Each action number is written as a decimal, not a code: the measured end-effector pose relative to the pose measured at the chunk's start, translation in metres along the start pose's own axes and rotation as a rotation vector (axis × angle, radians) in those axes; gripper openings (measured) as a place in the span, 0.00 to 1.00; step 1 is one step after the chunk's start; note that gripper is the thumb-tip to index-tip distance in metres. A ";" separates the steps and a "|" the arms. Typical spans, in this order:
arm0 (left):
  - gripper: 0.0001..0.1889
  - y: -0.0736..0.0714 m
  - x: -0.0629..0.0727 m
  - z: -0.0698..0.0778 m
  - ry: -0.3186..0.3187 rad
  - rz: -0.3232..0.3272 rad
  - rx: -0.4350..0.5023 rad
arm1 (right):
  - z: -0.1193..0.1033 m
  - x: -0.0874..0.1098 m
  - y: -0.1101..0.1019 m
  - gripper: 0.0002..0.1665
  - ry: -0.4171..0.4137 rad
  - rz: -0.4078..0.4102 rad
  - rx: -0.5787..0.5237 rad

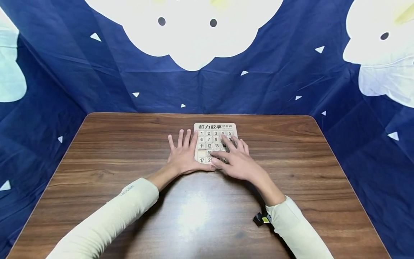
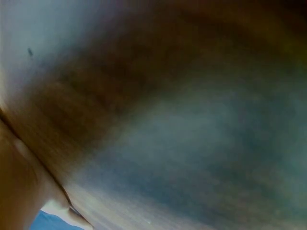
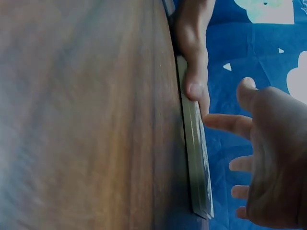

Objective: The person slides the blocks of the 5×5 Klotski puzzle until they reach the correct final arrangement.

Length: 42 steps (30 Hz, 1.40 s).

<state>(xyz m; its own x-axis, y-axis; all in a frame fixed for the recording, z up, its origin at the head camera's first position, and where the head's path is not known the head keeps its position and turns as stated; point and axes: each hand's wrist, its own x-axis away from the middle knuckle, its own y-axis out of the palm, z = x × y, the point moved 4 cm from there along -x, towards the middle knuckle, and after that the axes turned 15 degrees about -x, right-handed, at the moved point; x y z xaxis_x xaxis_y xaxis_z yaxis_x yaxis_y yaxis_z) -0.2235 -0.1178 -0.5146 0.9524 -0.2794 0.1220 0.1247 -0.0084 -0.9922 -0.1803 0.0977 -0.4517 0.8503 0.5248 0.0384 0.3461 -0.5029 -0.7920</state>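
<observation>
A pale sliding number puzzle (image 1: 196, 126) lies flat on the table, its tiles numbered in rows under a printed heading. One gap (image 1: 202, 153) shows in the left column, just above tile 17. My left hand (image 1: 183, 157) rests with straight, spread fingers along the puzzle's left side, its thumb lying along the near edge. Over the lower right of the tiles is my right hand (image 1: 238, 163), fingers spread, one fingertip right at the tile beside the gap. It hides several tiles there. The right wrist view shows the puzzle's side edge (image 3: 194, 148) and the left thumb on it.
The brown wood table (image 1: 106, 172) has rounded far corners. A dark blue cloth (image 1: 155, 86) with white cloud shapes stands behind it and along both sides. A small black strap piece (image 1: 258, 219) hangs at the right sleeve. The left wrist view is mostly blurred.
</observation>
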 end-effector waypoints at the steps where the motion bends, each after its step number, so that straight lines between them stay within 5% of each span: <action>1: 0.88 0.000 0.000 0.000 -0.002 0.000 0.001 | 0.001 -0.002 0.000 0.28 0.011 0.002 0.014; 7: 0.85 0.001 0.000 -0.002 0.014 0.005 -0.033 | -0.003 -0.012 0.011 0.33 0.012 -0.083 0.013; 15: 0.85 -0.002 0.001 0.001 0.015 0.016 -0.014 | -0.012 0.002 0.002 0.26 -0.043 -0.029 -0.001; 24: 0.89 -0.002 0.000 0.000 -0.013 -0.008 0.004 | -0.006 -0.003 -0.002 0.30 0.028 -0.057 0.056; 33: 0.84 0.002 0.001 -0.003 0.026 0.012 -0.028 | -0.020 -0.005 0.013 0.30 -0.020 -0.124 -0.019; 42: 0.86 -0.001 0.001 0.000 0.006 0.011 0.008 | -0.010 0.002 0.000 0.27 0.017 -0.062 -0.012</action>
<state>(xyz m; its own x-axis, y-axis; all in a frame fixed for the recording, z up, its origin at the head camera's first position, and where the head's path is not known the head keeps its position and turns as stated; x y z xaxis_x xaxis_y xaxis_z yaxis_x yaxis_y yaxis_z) -0.2232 -0.1184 -0.5134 0.9521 -0.2848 0.1112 0.1168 0.0028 -0.9931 -0.1742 0.0920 -0.4457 0.8336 0.5437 0.0972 0.4027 -0.4779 -0.7806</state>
